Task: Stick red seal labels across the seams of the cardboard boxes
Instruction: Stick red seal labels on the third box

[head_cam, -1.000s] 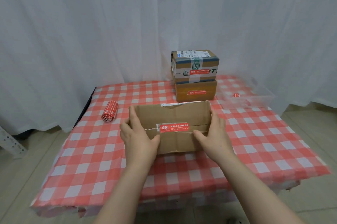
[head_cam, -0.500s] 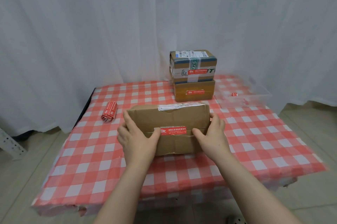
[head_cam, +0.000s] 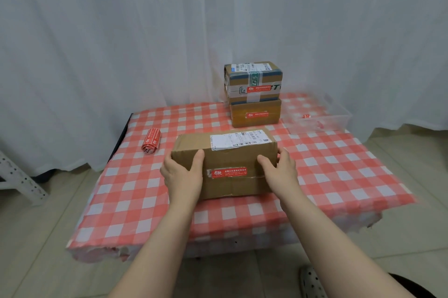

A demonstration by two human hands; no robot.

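A brown cardboard box (head_cam: pixel 230 154) sits near the middle of the checked table (head_cam: pixel 339 171). A red seal label (head_cam: pixel 229 172) lies across the seam on its near face, and a white shipping label is on top. My left hand (head_cam: pixel 181 174) grips the box's left end and my right hand (head_cam: pixel 278 171) grips its right end, thumbs on the near face. Behind it, two more boxes (head_cam: pixel 254 96) are stacked, each with a red label on its front. A roll of red labels (head_cam: pixel 152 143) lies at the left of the table.
A clear plastic bin (head_cam: pixel 320 115) stands at the back right with a red label scrap inside. White curtains hang behind the table. A white metal rack leg (head_cam: pixel 17 176) is on the floor at far left. The table's front edge is torn.
The box has tipped back so its labelled seam face now faces me and the shipping-label side is on top. Both hands stayed on its ends.
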